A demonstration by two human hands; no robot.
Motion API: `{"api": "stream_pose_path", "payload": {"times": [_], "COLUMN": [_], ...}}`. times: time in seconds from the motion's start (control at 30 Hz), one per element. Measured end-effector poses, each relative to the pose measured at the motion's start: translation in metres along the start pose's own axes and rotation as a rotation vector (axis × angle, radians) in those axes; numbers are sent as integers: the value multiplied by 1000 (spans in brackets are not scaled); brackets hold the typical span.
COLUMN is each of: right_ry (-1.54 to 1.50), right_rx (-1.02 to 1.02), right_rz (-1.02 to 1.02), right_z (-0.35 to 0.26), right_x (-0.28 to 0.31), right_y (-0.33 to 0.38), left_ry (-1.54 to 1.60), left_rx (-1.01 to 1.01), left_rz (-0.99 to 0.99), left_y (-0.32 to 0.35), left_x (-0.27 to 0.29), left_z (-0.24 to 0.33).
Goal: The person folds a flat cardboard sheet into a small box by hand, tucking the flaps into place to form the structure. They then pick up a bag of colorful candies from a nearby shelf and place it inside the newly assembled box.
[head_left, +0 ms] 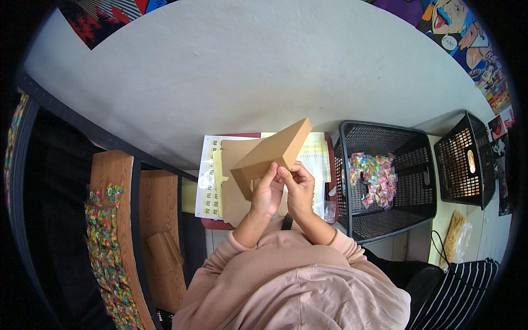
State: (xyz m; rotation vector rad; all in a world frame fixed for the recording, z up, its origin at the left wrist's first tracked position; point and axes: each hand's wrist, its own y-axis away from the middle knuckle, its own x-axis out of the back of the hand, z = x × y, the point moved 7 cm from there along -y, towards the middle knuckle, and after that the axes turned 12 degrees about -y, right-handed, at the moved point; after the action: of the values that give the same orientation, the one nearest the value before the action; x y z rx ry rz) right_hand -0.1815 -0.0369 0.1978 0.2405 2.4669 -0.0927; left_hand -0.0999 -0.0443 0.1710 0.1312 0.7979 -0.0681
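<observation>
box: we've got a small brown cardboard box point(273, 149) held up over the red tray point(215, 224), tilted, its long side running up to the right
left hand: our left hand point(267, 192) is closed on the lower edge of the box, thumb and fingers pinching the flap end
right hand: our right hand point(300, 190) is pinching that same end, fingertips touching the left ones just below the box
doing it well: looks to us like a flap is getting folded or tucked, so we'd keep both pinches close to the crease, press evenly along it and keep the box square so the thin card doesn't buckle
under the box: flat brown cardboard blanks point(234, 192) lie on the tray, with a sheet of small labels point(210, 181) just left of them and a pale yellow printed sheet point(316, 157) to the right
right of the tray: 2 black mesh baskets, the near one point(385, 220) holding a heap of colourful wrapped sweets point(375, 176), the far one point(459, 165) further right, contents too small to tell
left of the tray: a wooden shelf point(113, 181) with more colourful packets point(104, 247) strewn along it
surface: a pale tabletop under the tray
room: plain light wall point(247, 60) behind the tray, bright posters point(467, 33) at the corners
</observation>
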Motion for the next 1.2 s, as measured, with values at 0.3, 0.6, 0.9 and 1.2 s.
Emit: {"api": "stream_pose_path", "payload": {"times": [0.3, 0.6, 0.9, 1.2], "right_ry": [423, 729, 696, 701], "right_rx": [546, 136, -51, -214], "right_rz": [-108, -213, -193, -516], "right_z": [-35, 8, -3, 9], "right_x": [33, 103, 97, 59], "right_y": [-1, -60, -59, -20], "left_ry": [547, 739, -294, -757], "left_rx": [68, 254, -256, -90], "left_rz": [-195, -17, 345, 248], "left_y": [14, 48, 101, 107], "left_x": [-8, -8, 98, 94], "left_z": [15, 8, 71, 52]}}
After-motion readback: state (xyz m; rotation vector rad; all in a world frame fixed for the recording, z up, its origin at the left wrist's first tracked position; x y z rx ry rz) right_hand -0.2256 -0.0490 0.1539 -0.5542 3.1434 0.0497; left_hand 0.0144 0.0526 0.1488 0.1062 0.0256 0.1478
